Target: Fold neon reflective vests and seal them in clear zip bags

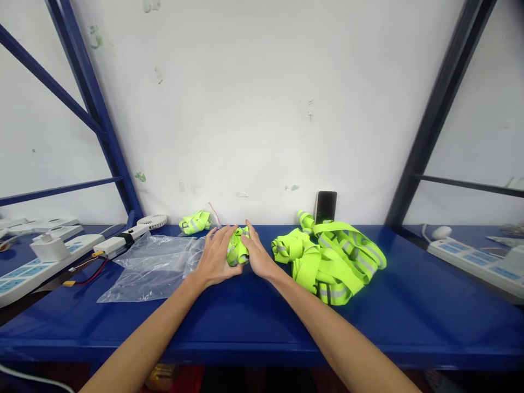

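I had both hands pressed around a little neon-yellow strap bundle (237, 246) with grey reflective stripes, mid-tabletop (409, 311): left hand (215, 257) and right hand (257, 255), fingers together, cupping it. Plastic bags (151, 266) lay left, loose strap pile (331, 256) right.

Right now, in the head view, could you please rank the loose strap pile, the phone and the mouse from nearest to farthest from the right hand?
1. Strap pile: just right of the right hand.
2. Phone: leaning on the wall, behind the pile.
3. Mouse: far right.
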The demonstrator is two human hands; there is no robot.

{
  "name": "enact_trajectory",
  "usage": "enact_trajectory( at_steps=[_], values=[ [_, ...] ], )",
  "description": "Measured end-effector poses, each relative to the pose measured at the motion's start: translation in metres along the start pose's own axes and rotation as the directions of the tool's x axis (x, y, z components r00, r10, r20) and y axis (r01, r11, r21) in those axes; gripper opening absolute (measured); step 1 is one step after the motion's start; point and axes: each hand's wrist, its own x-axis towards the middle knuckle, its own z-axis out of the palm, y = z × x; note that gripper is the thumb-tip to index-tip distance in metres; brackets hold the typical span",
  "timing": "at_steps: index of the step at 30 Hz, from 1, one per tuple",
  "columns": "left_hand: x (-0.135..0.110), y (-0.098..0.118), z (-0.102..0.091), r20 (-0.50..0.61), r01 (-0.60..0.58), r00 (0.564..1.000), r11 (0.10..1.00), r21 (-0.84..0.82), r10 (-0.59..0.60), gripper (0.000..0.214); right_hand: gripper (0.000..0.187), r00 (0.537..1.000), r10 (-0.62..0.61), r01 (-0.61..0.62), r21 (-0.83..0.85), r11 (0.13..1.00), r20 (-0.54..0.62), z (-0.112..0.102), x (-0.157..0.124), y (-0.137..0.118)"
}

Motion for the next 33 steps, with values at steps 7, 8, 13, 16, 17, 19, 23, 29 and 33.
enact_trajectory(
  at_steps=[7,8,13,16,17,19,23,29,33],
  values=[
    [0.001,0.005,0.003,-0.051,0.066,0.997,0.998,-0.006,-0.066,0.075,0.046,0.98,-0.194,0.192,-0.055,0.98,-0.035,0.006,-0.008,-0.009],
    [0.001,0.005,0.004,-0.056,0.077,0.995,0.997,-0.01,-0.077,0.072,0.043,0.979,-0.204,0.202,-0.069,0.977,-0.021,0.006,-0.009,-0.01],
    [-0.002,-0.001,0.002,-0.079,0.092,0.992,0.995,-0.032,-0.095,0.065,0.051,0.975,-0.171,0.184,-0.088,0.979,0.139,0.002,-0.015,-0.02],
    [-0.004,-0.005,0.001,-0.079,0.058,0.995,0.998,-0.034,-0.06,0.067,0.062,0.959,-0.177,0.206,-0.113,0.972,0.22,0.0,-0.016,-0.021],
    [-0.004,-0.006,0.001,-0.08,0.053,0.995,0.998,-0.032,-0.056,0.066,0.062,0.955,-0.189,0.22,-0.12,0.968,0.229,-0.001,-0.016,-0.02],
    [-0.003,-0.006,0.002,-0.086,0.053,0.995,0.998,-0.023,-0.055,0.064,0.058,0.953,-0.212,0.242,-0.125,0.962,0.215,-0.002,-0.015,-0.018],
    [0.001,-0.001,0.002,-0.102,0.057,0.993,0.998,0.008,-0.056,0.063,0.05,0.973,-0.21,0.217,-0.084,0.973,0.092,0.0,-0.011,-0.015],
    [0.001,0.0,0.001,-0.099,-0.001,0.995,0.999,0.049,0.006,0.065,0.081,0.996,0.083,-0.075,0.242,0.967,-0.024,0.003,-0.004,-0.014],
    [0.0,0.0,0.002,-0.141,-0.008,0.99,0.999,0.053,0.016,0.066,0.059,0.996,0.084,-0.092,0.355,0.93,0.039,0.006,-0.003,-0.01]
  ],
)
